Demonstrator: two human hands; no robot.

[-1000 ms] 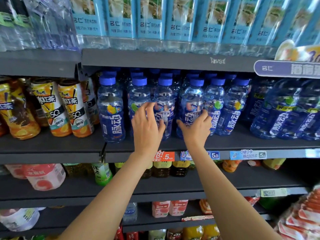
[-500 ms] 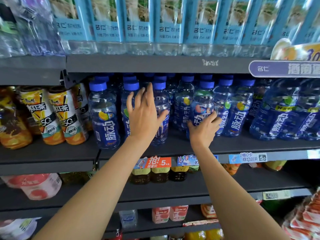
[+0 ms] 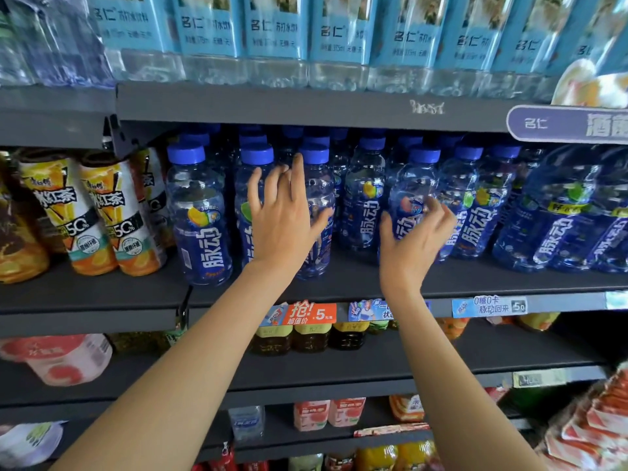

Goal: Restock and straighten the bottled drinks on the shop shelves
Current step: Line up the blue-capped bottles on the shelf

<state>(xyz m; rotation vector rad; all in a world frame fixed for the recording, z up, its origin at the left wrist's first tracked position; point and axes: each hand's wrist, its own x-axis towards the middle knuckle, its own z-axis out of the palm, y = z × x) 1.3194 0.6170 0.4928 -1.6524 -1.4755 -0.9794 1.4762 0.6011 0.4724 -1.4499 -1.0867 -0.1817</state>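
Note:
Blue-capped blue drink bottles stand in rows on the middle dark shelf (image 3: 339, 283). My left hand (image 3: 282, 222) is raised with its fingers spread, held in front of the second bottle (image 3: 253, 175) and third bottle (image 3: 317, 185) from the left, gripping nothing. My right hand (image 3: 413, 243) curls around the lower body of a front-row bottle (image 3: 416, 178) with a pink fruit mark, thumb on its left and fingers on its right. The leftmost bottle (image 3: 197, 215) stands upright, apart from both hands.
Orange tea bottles (image 3: 98, 215) lean at the left of the same shelf. Larger blue bottles (image 3: 560, 212) stand at the right. Light-blue labelled water bottles (image 3: 272, 32) fill the shelf above. Price tags (image 3: 311, 312) line the shelf edge, with more drinks below.
My left hand has come off the bottle it was on, risen and spread its fingers. My right hand stays wrapped on its bottle.

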